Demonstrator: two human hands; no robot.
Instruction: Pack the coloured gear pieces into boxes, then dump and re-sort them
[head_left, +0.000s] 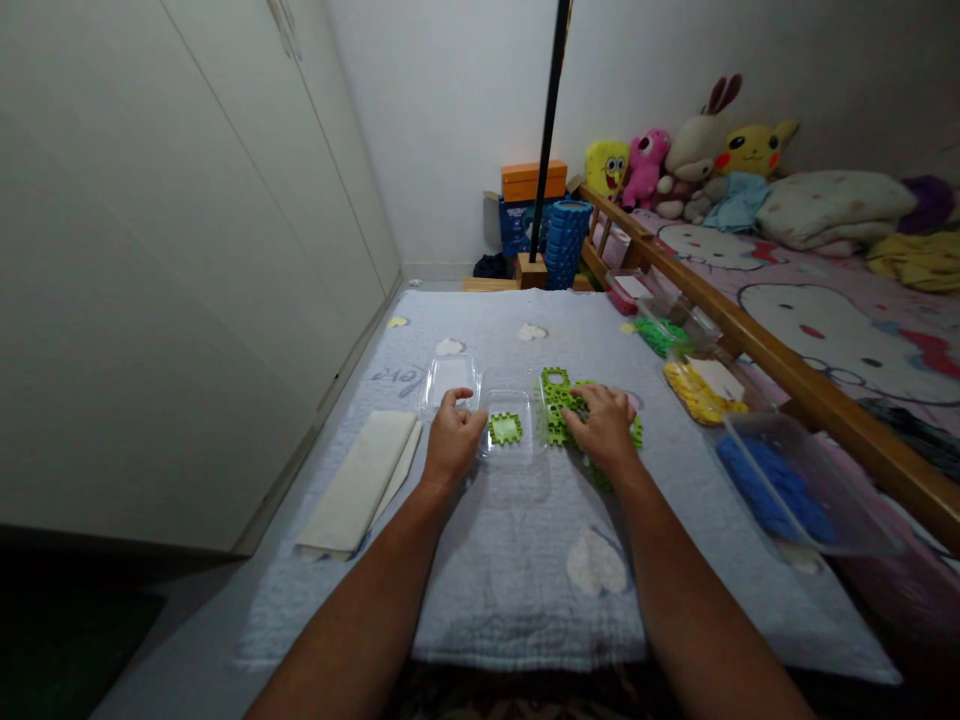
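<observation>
A clear plastic box (531, 450) sits on the cloth before me with one green, notched-edge square block piece (505, 429) inside. Beside its left rim is my left hand (452, 440), thumb and forefinger apart and nothing visible between them. The thumb is close to the rim; whether it touches I cannot tell. To the right of the box lies a group of similar green block pieces (556, 425), some with open centres. Over these is my right hand (602, 425), thumb and forefinger apart at the pieces; it partly covers them, and no lifted piece shows.
A clear lid (450, 372) lies behind my left hand, and folded cream cloth or paper (364, 480) lies left. Along the right edge stand boxes of blue (772, 485), yellow (697, 392) and green (661, 336) pieces, beside a wooden bed rail (720, 320). A black pole (550, 130) rises behind.
</observation>
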